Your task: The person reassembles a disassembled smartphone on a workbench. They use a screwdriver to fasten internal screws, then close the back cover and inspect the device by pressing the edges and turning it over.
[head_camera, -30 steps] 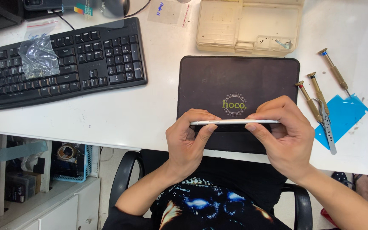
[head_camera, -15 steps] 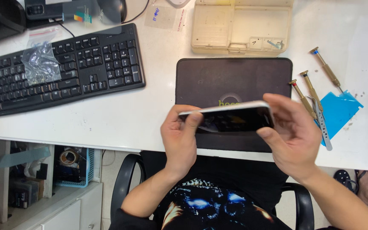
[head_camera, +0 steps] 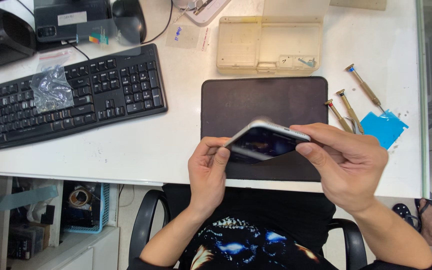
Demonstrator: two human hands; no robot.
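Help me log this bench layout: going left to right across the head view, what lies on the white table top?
Black keyboard with a crumpled clear bag on it → dark work mat, with the left hand and right hand holding a phone over it → three screwdrivers → blue film scrap.

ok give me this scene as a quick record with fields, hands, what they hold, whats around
left hand: grips left end of phone
right hand: grips right end of phone
phone: tilted, held above dark mat
right of mat: three screwdrivers, blue film
left of mat: black keyboard
behind mat: open beige parts box
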